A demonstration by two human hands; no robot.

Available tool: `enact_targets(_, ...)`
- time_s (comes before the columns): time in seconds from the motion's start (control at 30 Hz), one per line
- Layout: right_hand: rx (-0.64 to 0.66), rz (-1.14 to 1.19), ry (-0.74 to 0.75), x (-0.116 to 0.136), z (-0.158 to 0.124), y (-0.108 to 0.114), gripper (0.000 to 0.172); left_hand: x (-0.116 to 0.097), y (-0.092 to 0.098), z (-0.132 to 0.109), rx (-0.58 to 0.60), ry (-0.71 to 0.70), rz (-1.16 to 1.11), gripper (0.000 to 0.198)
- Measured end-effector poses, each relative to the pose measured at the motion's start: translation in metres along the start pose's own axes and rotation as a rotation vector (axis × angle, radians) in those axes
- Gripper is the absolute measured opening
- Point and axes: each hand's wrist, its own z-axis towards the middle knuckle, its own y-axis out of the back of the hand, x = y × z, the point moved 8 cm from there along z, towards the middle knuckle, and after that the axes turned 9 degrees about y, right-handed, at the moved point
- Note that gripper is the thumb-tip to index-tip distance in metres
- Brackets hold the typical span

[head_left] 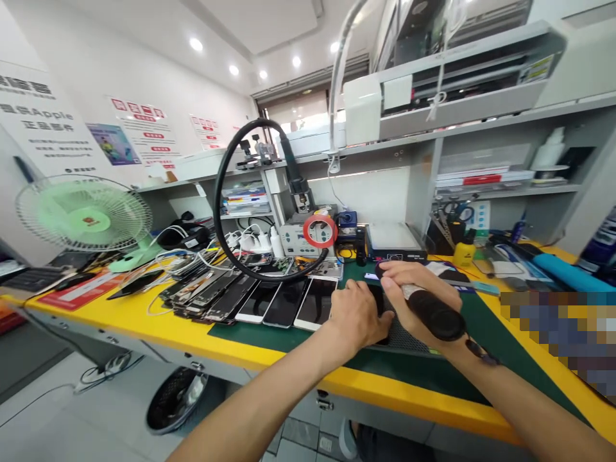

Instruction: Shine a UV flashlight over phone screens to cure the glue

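My left hand (359, 314) is closed over a dark, flat, phone-like device (382, 340) on the bench. Its thumb points right and the knuckles hide most of the device. In my right hand (428, 282) is a black cylindrical tool (436, 314), tilted with its thick round end toward me. The tool's far end lies near the left fingers, mostly covered, and a small whitish-purple glow (370, 276) shows beside it. A dark textured pad (409, 340) lies under both hands. Left of them, a white-framed phone (315, 305) and a dark-screened phone (285, 305) lie side by side.
Stacked phone parts (202, 292) cover the bench's left part. A black looped cable (219, 199) arches over them. Behind stand a grey control box (296, 239) and a red ring (320, 231). A yellow bottle (464, 249) is at right, a green fan (86, 218) at left.
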Motion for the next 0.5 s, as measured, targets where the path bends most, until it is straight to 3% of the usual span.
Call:
enact_targets(0.07, 0.006, -0.013, 0.004, 0.0, 0.0, 0.0, 0.017, 0.018, 0.012, -0.009, -0.007, 0.045, 0.012, 0.058)
enact_targets(0.13, -0.003, -0.022, 0.009, 0.0, 0.0, 0.0, 0.017, 0.057, 0.026, -0.016, 0.011, 0.12, 0.032, 0.049)
enact_targets(0.3, 0.0, 0.01, 0.027, 0.003, 0.001, -0.002, 0.015, 0.223, 0.056, -0.019, 0.088, 0.439, 0.131, 0.042)
enact_targets(0.4, 0.026, 0.024, 0.026, 0.006, 0.002, -0.006, 0.015, 0.297, 0.052, -0.019, 0.194, 0.519, 0.155, 0.04)
enact_targets(0.5, 0.046, 0.019, 0.023, 0.007, 0.0, -0.009, 0.015, 0.328, 0.038, -0.021, 0.256, 0.544, 0.136, 0.045)
